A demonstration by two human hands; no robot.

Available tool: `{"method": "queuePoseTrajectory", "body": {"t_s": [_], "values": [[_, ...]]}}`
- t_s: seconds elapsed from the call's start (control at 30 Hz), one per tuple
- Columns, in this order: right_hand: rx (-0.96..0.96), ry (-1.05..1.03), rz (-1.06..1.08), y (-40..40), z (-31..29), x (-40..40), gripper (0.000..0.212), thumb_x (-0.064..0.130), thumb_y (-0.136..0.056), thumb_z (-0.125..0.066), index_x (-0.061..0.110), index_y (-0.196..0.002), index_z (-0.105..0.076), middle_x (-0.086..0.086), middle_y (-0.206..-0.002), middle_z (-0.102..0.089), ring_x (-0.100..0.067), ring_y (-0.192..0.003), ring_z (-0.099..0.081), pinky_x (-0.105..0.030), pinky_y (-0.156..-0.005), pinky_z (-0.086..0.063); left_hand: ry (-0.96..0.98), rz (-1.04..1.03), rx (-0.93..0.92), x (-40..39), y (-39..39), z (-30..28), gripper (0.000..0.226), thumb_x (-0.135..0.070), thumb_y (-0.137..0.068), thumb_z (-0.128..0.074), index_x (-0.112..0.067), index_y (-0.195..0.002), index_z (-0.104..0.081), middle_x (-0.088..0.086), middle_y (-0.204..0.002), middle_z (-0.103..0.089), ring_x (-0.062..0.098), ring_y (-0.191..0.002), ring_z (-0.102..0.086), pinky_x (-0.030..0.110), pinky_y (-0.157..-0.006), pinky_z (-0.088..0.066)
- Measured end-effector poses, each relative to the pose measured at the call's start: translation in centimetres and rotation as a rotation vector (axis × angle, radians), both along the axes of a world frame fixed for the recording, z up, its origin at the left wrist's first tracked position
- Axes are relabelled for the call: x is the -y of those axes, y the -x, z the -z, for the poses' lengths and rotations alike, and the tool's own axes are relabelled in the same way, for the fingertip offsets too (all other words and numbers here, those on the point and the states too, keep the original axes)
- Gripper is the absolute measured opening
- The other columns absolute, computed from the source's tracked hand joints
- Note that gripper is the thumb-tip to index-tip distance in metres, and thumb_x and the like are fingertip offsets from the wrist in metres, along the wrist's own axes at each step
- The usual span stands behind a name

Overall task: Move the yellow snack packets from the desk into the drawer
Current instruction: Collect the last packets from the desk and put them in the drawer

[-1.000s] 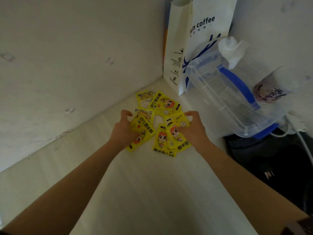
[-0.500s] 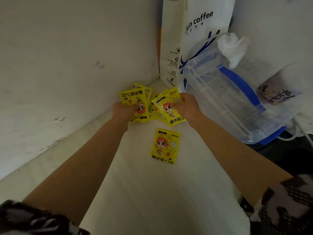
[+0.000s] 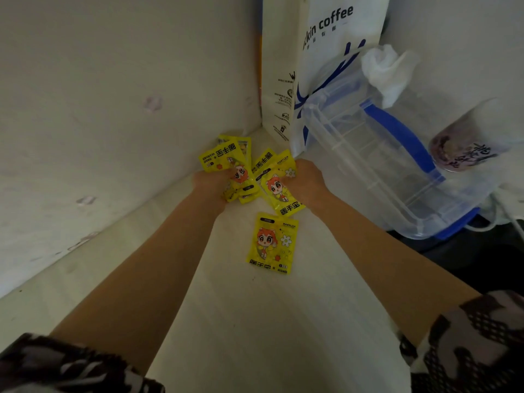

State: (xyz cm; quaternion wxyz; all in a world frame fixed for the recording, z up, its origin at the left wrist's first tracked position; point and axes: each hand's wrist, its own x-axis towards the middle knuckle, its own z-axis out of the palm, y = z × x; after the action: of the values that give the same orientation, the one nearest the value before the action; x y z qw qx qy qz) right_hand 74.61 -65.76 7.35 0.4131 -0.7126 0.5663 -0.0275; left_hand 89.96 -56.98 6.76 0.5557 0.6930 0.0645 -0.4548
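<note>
Several yellow snack packets with a cartoon figure are bunched between my two hands near the desk's back corner. My left hand (image 3: 211, 181) grips a fan of the yellow packets (image 3: 224, 158) from the left. From the right, my right hand (image 3: 307, 182) grips more yellow packets (image 3: 279, 191). One single yellow packet (image 3: 272, 243) lies flat on the pale desk (image 3: 255, 321), just in front of both hands and apart from them. No drawer is in view.
A white paper coffee bag (image 3: 320, 52) stands in the corner behind the hands. A clear plastic box with blue handles (image 3: 382, 163) leans at the right, tissue (image 3: 388, 72) on top, a drink cup (image 3: 465, 140) beside it. Walls close off left and back.
Both hands gathered the spread packets off the desk and lifted them toward the back corner. One packet stayed behind on the desk. In the last half second little moved.
</note>
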Motion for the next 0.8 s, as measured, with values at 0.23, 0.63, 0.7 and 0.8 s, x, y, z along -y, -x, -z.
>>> {"method": "queuePoseTrajectory", "body": {"t_s": [0.23,0.63,0.7,0.8], "values": [[0.178,-0.109,0.201,1.9,-1.1,-0.4,0.028,0.023,-0.084,-0.067,0.009,-0.107,-0.062,-0.011,-0.104,-0.066,-0.026,-0.091,-0.065,-0.035,-0.077,-0.053,0.011,-0.021,0.053,-1.4,0.4,0.2,0.019,-0.007,-0.079,-0.074,-0.019,-0.091,-0.065,0.009,-0.101,-0.071,0.026,-0.086,-0.07,0.043,-0.076,-0.058],[0.438,-0.348,0.523,7.5,-1.9,-8.1,0.015,0.005,-0.085,-0.062,0.019,-0.083,-0.066,-0.008,-0.089,-0.07,-0.025,-0.076,-0.067,-0.043,-0.077,-0.057,0.081,-0.066,-0.048,-10.3,1.3,-0.6,0.034,-0.011,-0.08,-0.074,-0.015,-0.112,-0.065,0.013,-0.11,-0.07,0.029,-0.095,-0.069,0.05,-0.084,-0.054],[0.439,-0.348,0.552,8.0,-1.5,-9.7,0.019,0.002,-0.086,-0.061,0.02,-0.083,-0.066,-0.008,-0.089,-0.07,-0.022,-0.073,-0.066,-0.039,-0.073,-0.056,0.081,-0.054,-0.07,-11.6,2.2,-0.4,0.036,-0.011,-0.081,-0.072,-0.012,-0.116,-0.065,0.014,-0.11,-0.07,0.031,-0.098,-0.069,0.054,-0.086,-0.053],[0.451,-0.353,0.571,8.3,-1.2,-11.2,0.018,0.002,-0.085,-0.061,0.019,-0.089,-0.067,-0.005,-0.09,-0.07,-0.021,-0.077,-0.066,-0.036,-0.071,-0.057,0.065,-0.028,-0.075,-13.2,3.6,-0.2,0.036,-0.01,-0.082,-0.071,-0.009,-0.117,-0.065,0.016,-0.11,-0.07,0.034,-0.097,-0.068,0.06,-0.087,-0.051]]}}
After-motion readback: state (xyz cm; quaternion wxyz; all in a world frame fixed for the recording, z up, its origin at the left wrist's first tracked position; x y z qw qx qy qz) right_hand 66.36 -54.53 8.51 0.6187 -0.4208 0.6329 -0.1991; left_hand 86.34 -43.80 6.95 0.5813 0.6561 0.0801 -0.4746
